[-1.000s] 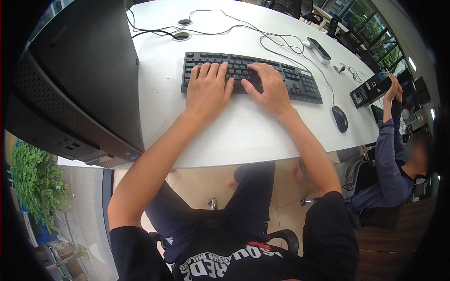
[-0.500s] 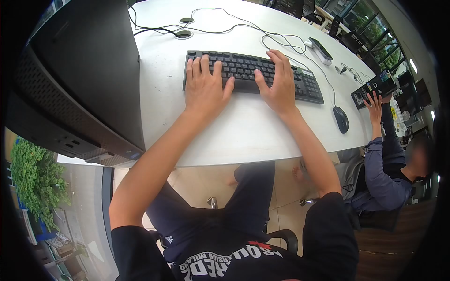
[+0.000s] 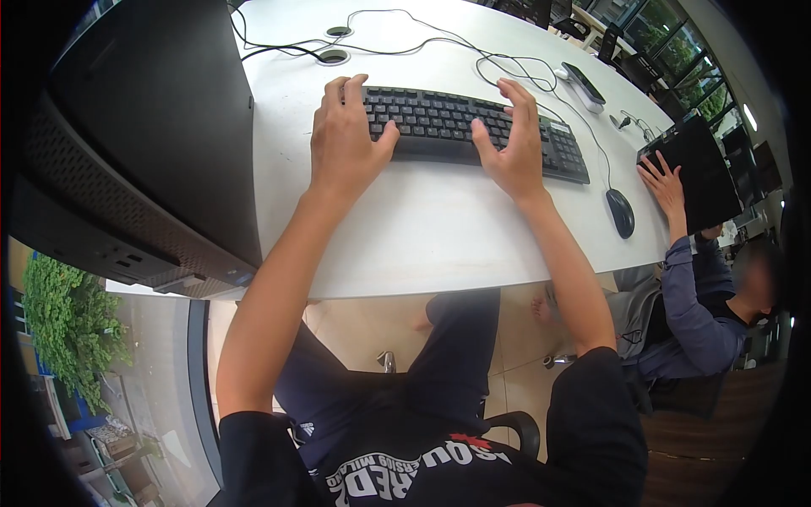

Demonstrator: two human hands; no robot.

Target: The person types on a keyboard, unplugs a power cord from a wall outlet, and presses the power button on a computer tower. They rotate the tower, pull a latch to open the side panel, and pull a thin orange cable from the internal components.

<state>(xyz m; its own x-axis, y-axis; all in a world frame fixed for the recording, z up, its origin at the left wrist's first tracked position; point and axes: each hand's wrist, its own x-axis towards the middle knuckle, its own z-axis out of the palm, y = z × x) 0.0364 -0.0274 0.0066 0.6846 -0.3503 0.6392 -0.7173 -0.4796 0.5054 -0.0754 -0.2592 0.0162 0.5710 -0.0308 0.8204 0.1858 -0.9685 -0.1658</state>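
Observation:
A black keyboard (image 3: 431, 118) lies on the white table in front of me. My left hand (image 3: 345, 139) is over its left end and covers the corner there. Its fingers bend at the far edge, and the thumb stands apart over the keys. My right hand (image 3: 517, 152) is over the right part of the keyboard, thumb above the keys and fingers spread toward the far edge. Both hands look open, without a visible grip. To the right of the keyboard rests a black wired mouse (image 3: 620, 213), touched by neither hand.
A large black computer tower (image 3: 160, 127) stands at the left. Thin black cables run across the white table (image 3: 405, 245) past round cable holes. At the far right lies a phone (image 3: 583, 82) on a white object. Beside me, a seated person (image 3: 701, 313) handles a black flat panel (image 3: 697, 173).
My left hand has shifted left from the keys to the keyboard's left end. My right hand's fingers have spread slightly. The other person's black object has turned and come nearer to them.

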